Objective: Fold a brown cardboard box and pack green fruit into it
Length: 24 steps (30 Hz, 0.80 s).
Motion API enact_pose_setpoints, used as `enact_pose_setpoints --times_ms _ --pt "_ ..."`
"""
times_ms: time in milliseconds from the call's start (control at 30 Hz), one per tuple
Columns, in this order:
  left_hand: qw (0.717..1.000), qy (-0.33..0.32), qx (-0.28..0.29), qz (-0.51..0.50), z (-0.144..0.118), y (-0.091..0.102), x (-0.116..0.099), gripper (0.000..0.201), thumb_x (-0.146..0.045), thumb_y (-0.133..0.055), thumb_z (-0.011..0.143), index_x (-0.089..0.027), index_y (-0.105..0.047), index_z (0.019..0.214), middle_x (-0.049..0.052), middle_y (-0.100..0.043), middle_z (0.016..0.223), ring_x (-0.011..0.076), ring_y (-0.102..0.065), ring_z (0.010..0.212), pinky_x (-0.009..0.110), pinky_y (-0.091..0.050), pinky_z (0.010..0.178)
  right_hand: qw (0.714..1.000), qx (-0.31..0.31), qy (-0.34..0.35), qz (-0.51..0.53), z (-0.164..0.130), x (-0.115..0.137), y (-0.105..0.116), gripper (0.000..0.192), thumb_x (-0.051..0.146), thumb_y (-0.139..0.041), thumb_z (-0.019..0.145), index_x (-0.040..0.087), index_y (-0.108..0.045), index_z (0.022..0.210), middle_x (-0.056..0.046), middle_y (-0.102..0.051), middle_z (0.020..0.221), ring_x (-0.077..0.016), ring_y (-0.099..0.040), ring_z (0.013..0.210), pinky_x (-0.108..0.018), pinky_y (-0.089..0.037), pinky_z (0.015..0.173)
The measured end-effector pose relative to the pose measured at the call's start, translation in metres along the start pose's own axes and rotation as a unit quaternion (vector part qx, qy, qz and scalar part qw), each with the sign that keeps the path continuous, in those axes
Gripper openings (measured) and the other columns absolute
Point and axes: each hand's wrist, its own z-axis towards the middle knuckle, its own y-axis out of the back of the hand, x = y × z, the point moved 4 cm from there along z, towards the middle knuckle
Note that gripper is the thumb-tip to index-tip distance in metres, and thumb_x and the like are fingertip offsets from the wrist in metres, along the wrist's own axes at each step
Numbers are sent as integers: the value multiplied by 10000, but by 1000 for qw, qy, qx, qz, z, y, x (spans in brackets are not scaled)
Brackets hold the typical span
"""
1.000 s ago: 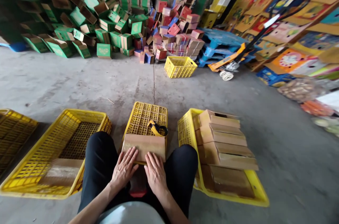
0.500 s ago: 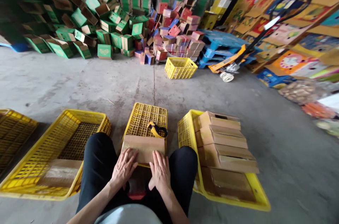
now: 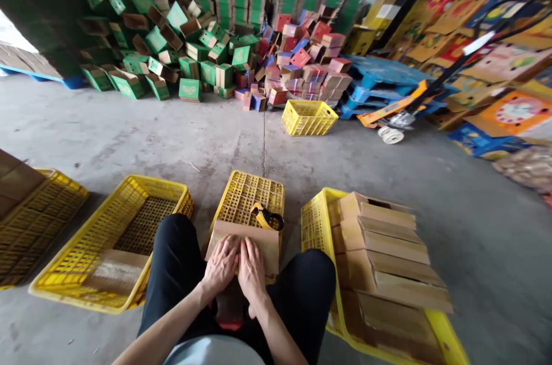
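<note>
A closed brown cardboard box (image 3: 268,247) lies on an upturned yellow crate (image 3: 250,188) between my knees. My left hand (image 3: 221,266) rests on the box's top with its fingers stretched out. Close beside it, my right hand (image 3: 252,274) also lies flat on the cardboard, the two hands nearly touching at the middle. Just behind the box sits a yellow and black tape dispenser (image 3: 266,217), clear of both hands.
On my right, a yellow crate (image 3: 313,227) carries several cardboard boxes (image 3: 399,256). The left yellow crate (image 3: 71,293) contains one taped box (image 3: 115,273). Farther off are another crate (image 3: 309,118), a pallet jack (image 3: 399,109), blue pallets (image 3: 375,75) and heaped green boxes (image 3: 190,89).
My hands have slid inward along the box top, from apart to side by side. The whole view has swung left, so things appear farther right.
</note>
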Motion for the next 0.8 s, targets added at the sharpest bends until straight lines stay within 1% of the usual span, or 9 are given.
enact_pose_setpoints --times_ms 133,200,267,367,500,567,667,733,800 --pt "1000 8 -18 9 -3 9 25 484 -402 -489 1105 -186 -593 1526 155 -613 1505 319 -553 1430 485 -522 1172 1000 -5 -7 -12 5 -5 3 491 205 -443 1093 179 -579 1563 -162 -654 1484 -306 -612 1340 -469 -490 1156" --pt "999 18 -27 10 -8 15 39 469 -415 -491 1106 -199 -618 1503 152 -610 1502 319 -577 1399 484 -531 1162 999 -16 -22 -23 0 -17 9 480 255 -418 1117 204 -572 1569 -155 -668 1458 -300 -621 1332 -467 -491 1153" --pt "999 21 -31 5 -14 18 50 477 -423 -475 1115 -214 -596 1526 138 -600 1517 309 -573 1406 472 -530 1166 998 -30 -35 -35 -9 -31 15 482 275 -382 1132 209 -562 1575 -154 -675 1444 -294 -621 1340 -469 -479 1165" --pt "999 18 -38 1 -20 18 55 520 -421 -418 1132 -202 -512 1594 142 -586 1545 300 -551 1441 471 -519 1181 995 -55 -64 -61 -24 -54 22 485 315 -336 1150 196 -579 1552 -160 -673 1441 -292 -629 1338 -480 -465 1172" --pt "997 29 -68 11 -22 12 49 611 -463 -393 1133 -152 -392 1659 187 -584 1549 336 -518 1479 512 -527 1155 988 -78 -94 -92 -38 -70 22 502 367 -329 1156 145 -605 1513 -189 -651 1464 -301 -627 1343 -477 -481 1154" --pt "996 36 -83 24 -20 10 42 630 -491 -424 1121 -135 -417 1641 207 -594 1526 364 -498 1489 536 -524 1145 987 -81 -102 -98 -37 -67 18 515 388 -345 1151 126 -605 1509 -212 -624 1488 -324 -599 1378 -486 -494 1147" --pt "996 33 -77 27 -12 5 26 582 -495 -466 1100 -137 -544 1552 213 -596 1502 379 -508 1461 546 -513 1146 985 -85 -114 -95 -30 -51 10 498 395 -405 1129 144 -623 1500 -227 -588 1519 -376 -551 1425 -532 -507 1137" --pt "998 11 -55 15 -7 -1 11 507 -429 -471 1096 -162 -602 1506 193 -604 1489 362 -534 1427 534 -517 1144 988 -75 -107 -85 -24 -36 5 465 348 -467 1101 179 -638 1498 -218 -572 1542 -404 -527 1447 -562 -511 1133" --pt "999 -21 -32 -2 -6 -8 -4 471 -319 -464 1083 -199 -603 1517 164 -615 1481 345 -533 1427 522 -523 1140 992 -51 -88 -71 -21 -24 -1 486 251 -520 1055 209 -623 1529 -200 -557 1574 -410 -504 1475 -566 -510 1142"
